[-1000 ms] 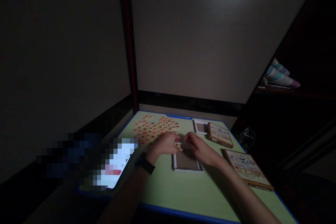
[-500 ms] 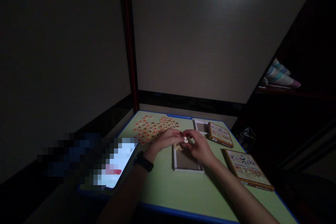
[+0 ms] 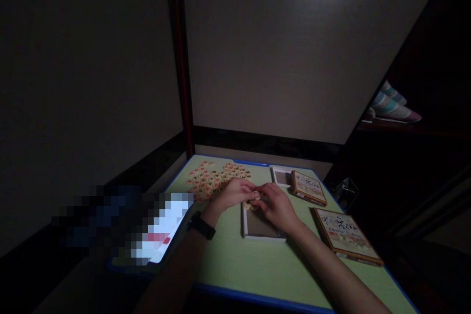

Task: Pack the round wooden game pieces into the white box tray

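Observation:
Over the far end of a shallow white-rimmed box tray (image 3: 246, 225), my left hand (image 3: 234, 193) and my right hand (image 3: 278, 207) meet with their fingertips together. A round wooden Chinese chess piece (image 3: 257, 197) is pinched between the fingers of both hands. Just below the fingers, a couple of chess pieces (image 3: 248, 205) lie in the tray's far left corner; the hands partly hide that corner. The bare brown bottom fills the tray's near part. Left of my left hand spreads a heap of chess pieces (image 3: 206, 184) with red and black characters.
A second white box tray (image 3: 282, 179) sits at the back right beside a printed Chinese chess box lid (image 3: 309, 187). Another box lid (image 3: 348, 235) lies at the right edge. A lit screen (image 3: 169, 225), partly pixelated, stands at the left of the green table (image 3: 235, 265).
The chess piece at my fingertips has tilted and lowered slightly, its bright face no longer turned toward me. Both hands have closed in a little; everything else stays put.

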